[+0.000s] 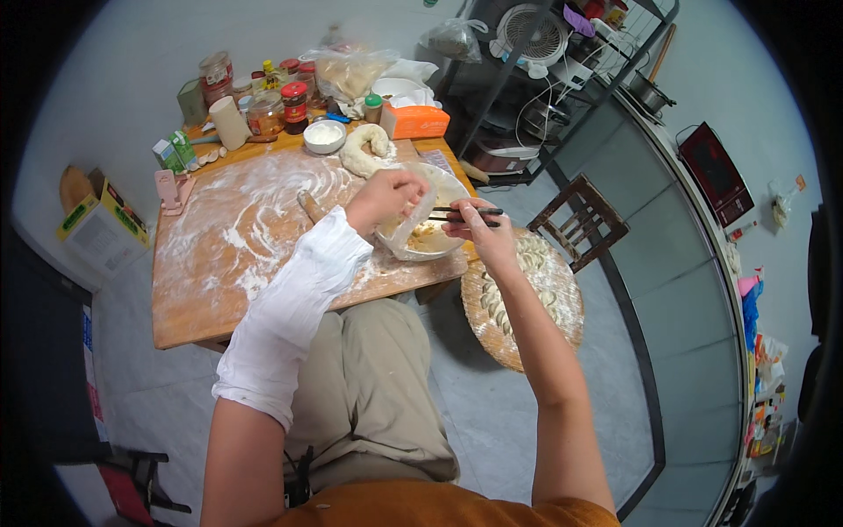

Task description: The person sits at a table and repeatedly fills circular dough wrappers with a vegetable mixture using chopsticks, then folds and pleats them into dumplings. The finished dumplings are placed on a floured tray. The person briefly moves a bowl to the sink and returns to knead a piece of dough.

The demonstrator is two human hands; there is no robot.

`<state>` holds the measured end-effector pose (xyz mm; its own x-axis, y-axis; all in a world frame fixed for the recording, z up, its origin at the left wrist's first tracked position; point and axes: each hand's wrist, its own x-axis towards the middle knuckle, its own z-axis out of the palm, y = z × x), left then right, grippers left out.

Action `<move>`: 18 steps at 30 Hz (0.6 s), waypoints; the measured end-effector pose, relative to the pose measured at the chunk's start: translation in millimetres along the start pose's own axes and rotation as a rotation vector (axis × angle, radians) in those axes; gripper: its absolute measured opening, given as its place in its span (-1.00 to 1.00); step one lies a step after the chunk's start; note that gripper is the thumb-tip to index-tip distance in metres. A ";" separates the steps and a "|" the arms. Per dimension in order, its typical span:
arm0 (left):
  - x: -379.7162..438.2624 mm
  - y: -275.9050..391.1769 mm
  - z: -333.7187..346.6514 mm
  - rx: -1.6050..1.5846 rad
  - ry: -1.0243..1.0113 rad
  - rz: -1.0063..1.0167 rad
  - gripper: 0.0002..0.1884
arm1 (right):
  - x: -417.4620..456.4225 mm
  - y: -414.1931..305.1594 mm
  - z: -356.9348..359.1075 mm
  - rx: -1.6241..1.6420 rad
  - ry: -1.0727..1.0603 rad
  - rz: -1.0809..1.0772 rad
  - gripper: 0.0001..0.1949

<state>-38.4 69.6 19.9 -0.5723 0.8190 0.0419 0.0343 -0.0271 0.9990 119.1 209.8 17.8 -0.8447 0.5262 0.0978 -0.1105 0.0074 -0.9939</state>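
My right hand (484,230) grips a pair of black chopsticks (490,211), which point left over a white bowl (454,188). Yellowish chopped filling (421,234) lies in that bowl. At the bowl's left side, my left hand (392,194) has its fingers curled together at a translucent plastic film (418,214) that hangs over the bowl's rim. The wooden rolling pin (309,206) lies on the floured board (217,244), partly hidden by my left forearm. Behind the bowl is a curved roll of dough (359,151).
Shaped dumplings (490,300) rest on a floured round board (477,336) below right. A small bowl of flour (325,136), a red-lidded jar (294,109) and an orange tissue pack (416,122) line the table's back. A wooden chair (579,221) stands at the right.
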 end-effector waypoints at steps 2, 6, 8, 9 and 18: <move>9.1 -20.6 1.6 0.491 0.027 0.400 -0.88 | 1.4 -6.3 4.8 0.022 0.001 -0.017 -0.72; 7.5 -31.7 9.3 0.686 -0.014 0.449 -0.90 | 2.0 -19.3 4.7 0.082 0.031 0.005 -0.75; 7.4 -34.9 11.4 0.770 0.026 0.446 -0.91 | 1.6 -23.2 5.2 0.087 0.056 0.017 -0.76; 6.1 -34.3 12.7 0.829 0.032 0.448 -0.91 | 0.4 -26.2 4.4 0.084 0.062 0.019 -0.76; 10.3 -33.5 -0.9 1.104 0.014 0.400 -0.85 | -18.3 -66.1 -24.1 0.038 0.079 -0.055 -0.76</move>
<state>-46.2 78.4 -13.1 -0.3683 0.8581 0.3577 0.9018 0.2362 0.3620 154.5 220.2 80.4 -0.7932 0.5912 0.1460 -0.1761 0.0069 -0.9844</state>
